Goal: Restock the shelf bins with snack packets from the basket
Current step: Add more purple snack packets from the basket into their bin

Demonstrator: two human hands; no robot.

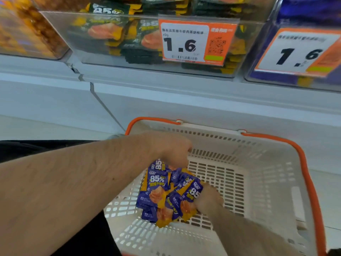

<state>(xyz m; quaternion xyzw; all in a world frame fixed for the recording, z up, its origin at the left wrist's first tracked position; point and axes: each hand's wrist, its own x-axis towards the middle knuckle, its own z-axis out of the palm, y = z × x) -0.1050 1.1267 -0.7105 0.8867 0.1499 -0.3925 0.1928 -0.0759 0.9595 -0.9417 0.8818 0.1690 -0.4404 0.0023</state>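
Snack packets (167,193): purple w/ yellow-orange edges, lying in a loose heap on the floor of the basket (273,182), white perforated plastic w/ orange rim and handle; both hands are down in the heap. Left hand (173,150) comes in from above, fingers curled down onto the top of the pile and seemingly gripping the uppermost packets, tho the fingertips are hidden behind the hand; right hand (207,197) sits at the heap's right edge, fingers closed round the edge of a packet or two.

Step, by my reading: gathering a handful, i.e. pickup, nothing moved to the shelf yet; this heap looks like all that's left in the basket. Next move prob. calls for squeezing the bunch between both sets of fingers so none slip, lifting clear of the basket wall, then up and to the right toward the purple bin (302,19), which seems the colour match; the green-pack bin (118,36) straight above the fingers holds dark green packs instead.

Writing: packets read "85%" plus Chinese text too blurred to read; green packs also show "85"; price tag (197,42) on the bin above reads "1.6", w/ QR code, barcode, small Chinese line; second tag (299,50), up-right of the fingers, also "1.6".
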